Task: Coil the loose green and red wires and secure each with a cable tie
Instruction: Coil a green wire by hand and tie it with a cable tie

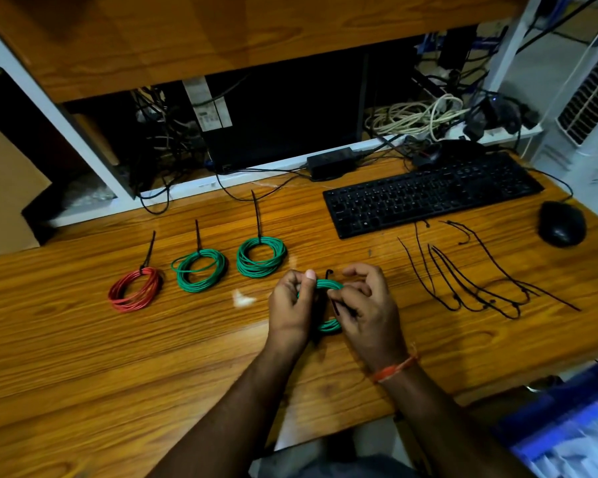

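Gripping the green coil (328,286) in our left hand (290,305), we pinch the cable tie (335,307) with right hand (363,305), best threaded snugly.

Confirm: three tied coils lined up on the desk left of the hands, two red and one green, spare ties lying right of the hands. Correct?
Not quite. The head view shows the colours the other way round: one red coil and two green coils, each tied. The rest holds: they sit on the desk left of the hands, and the spare ties lie to the right.
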Available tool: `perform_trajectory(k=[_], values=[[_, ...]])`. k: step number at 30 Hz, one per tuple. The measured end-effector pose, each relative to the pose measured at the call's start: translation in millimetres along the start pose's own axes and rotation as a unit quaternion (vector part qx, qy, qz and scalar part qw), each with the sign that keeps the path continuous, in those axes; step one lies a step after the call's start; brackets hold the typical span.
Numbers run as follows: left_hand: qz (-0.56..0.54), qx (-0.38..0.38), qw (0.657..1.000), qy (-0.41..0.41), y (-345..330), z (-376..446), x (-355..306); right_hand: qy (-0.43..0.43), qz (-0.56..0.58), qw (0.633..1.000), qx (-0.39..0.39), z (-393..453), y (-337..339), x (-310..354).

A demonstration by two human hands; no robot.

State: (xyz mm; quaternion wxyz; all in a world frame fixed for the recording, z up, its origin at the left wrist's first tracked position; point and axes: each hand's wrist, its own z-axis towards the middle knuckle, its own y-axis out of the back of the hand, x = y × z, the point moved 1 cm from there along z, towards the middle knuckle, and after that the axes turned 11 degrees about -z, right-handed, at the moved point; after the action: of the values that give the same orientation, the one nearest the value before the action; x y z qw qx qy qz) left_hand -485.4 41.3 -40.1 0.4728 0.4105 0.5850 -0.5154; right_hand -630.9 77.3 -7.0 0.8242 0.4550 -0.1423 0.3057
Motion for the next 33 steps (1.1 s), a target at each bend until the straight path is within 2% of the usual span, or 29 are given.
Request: perform_trajectory(k=[9, 14, 21, 25, 30, 33], values=[[-0.052, 0.067, 0.987, 0.137, -2, 8, -15, 0.041, 0.003, 0.998, -0.044, -5, -4, -5], [-0.074, 0.064, 0.987, 0.130, -2, 7, -15, 0.040, 0.026, 0.998, -0.049, -5, -4, -4], [-0.027, 0.065, 0.997, 0.031, 1, 6, -3, 0.046, 0.021, 0.998, -0.027, -5, 8, -1], [-0.036, 0.070, 0.996, 0.035, 1, 5, -2, 0.012, 0.100, 0.995, 0.017, -12, 8, 8], [-0.058, 0.075, 0.994, 0.048, -1, 4, -4, -0.110, 0.212, 0.968, 0.077, -6, 9, 16], [-0.063, 0.077, 0.994, 0.045, -2, 3, -7, -0.141, 0.242, 0.956, 0.092, -2, 13, 20]])
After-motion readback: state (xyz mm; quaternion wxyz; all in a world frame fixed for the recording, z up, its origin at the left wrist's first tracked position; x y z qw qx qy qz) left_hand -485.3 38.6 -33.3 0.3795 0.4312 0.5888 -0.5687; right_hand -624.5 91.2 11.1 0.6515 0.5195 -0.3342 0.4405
